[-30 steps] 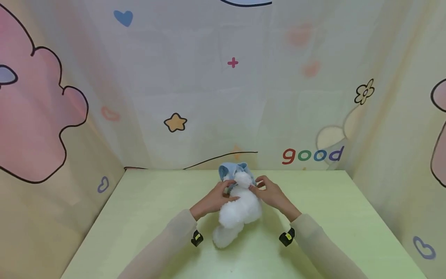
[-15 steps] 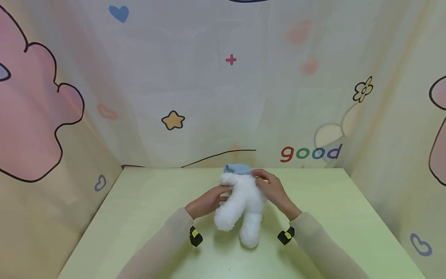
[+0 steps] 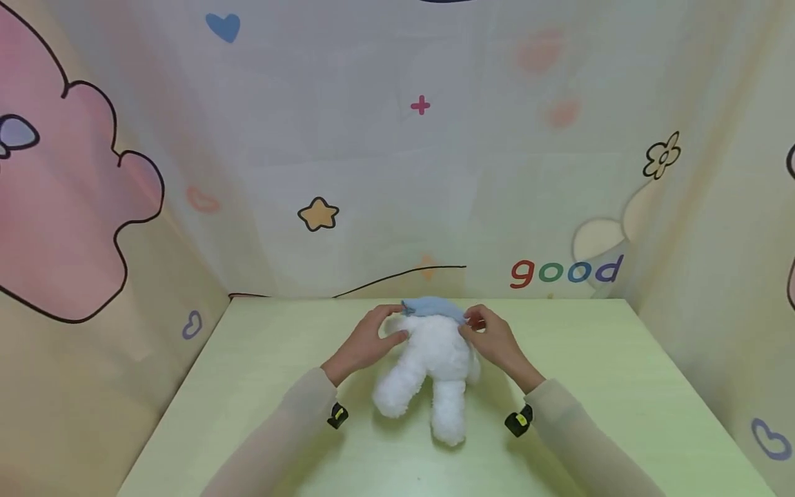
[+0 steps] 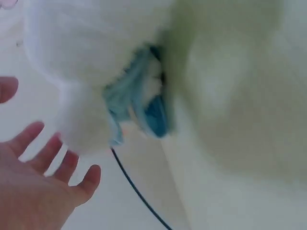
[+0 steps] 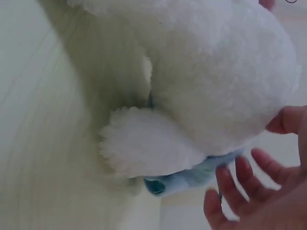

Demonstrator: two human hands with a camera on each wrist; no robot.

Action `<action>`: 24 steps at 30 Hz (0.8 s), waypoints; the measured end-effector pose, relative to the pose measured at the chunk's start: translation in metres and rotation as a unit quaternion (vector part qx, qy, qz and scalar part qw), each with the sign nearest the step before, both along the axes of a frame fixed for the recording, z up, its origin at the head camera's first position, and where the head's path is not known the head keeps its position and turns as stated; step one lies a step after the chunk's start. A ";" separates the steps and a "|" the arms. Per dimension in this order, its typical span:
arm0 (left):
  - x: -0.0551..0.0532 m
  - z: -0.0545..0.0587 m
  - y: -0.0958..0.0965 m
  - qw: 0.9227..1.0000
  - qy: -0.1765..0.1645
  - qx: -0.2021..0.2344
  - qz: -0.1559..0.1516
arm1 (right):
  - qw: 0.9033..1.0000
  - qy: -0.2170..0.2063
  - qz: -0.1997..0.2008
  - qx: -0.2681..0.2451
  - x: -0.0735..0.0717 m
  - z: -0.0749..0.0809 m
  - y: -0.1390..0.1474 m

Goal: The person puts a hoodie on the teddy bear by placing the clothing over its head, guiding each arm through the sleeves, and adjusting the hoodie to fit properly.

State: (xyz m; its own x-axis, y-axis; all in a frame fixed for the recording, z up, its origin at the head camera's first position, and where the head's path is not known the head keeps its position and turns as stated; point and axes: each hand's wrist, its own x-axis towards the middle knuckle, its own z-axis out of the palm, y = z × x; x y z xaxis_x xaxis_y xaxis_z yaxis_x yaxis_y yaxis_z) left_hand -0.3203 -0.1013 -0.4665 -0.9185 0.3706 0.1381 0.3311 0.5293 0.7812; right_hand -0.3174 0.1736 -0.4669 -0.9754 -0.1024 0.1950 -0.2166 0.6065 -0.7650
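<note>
A white fluffy plush toy [image 3: 437, 352] is on the table, two stubby legs toward me, blue cloth [image 3: 435, 307] at its far end. My left hand [image 3: 363, 342] is at its left side, thumb and fingers spread around a short white limb. In the left wrist view those fingers [image 4: 64, 165] reach just up to the white fur, and blue cloth [image 4: 129, 91] hangs beyond. My right hand [image 3: 499, 342] is at the other side. The right wrist view shows its thumb against the plush [image 5: 216, 76] and its loosely bent fingers [image 5: 249, 184] beside the blue cloth. The toy's face is hidden.
The pale green table [image 3: 279, 345] extends to both sides. Behind it hangs a printed curtain [image 3: 373, 152] with a star, hearts and the word good. Black wrist cameras hang below each sleeve, one at the left wrist [image 3: 337, 415] and one at the right [image 3: 519, 420].
The toy has turned so that both legs point toward me and the blue cloth lies at the far end. My left hand has moved up from beneath the toy's limb to its outer side.
</note>
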 end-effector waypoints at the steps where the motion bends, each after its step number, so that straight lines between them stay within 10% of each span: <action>1: -0.001 0.003 0.006 1.000 0.015 -0.019 -0.017 | 1.000 -0.010 0.011 -0.002 -0.001 -0.001 0.001; 9: -0.001 -0.008 0.014 0.996 -0.002 -0.073 -0.058 | 0.995 -0.003 0.102 -0.017 0.000 -0.003 0.005; 24: -0.025 0.008 0.006 0.984 -0.048 -0.110 -0.128 | 0.970 -0.031 0.237 0.035 -0.007 0.008 0.012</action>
State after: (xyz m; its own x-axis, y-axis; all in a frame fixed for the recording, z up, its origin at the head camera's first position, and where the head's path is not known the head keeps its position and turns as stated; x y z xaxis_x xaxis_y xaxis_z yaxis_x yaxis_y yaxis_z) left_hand -0.3458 -0.0951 -0.4582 -0.7955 0.6034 -0.0550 0.4055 0.5977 0.6916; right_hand -0.3249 0.1858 -0.4588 -0.8253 -0.5530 0.1141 -0.4385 0.5005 -0.7465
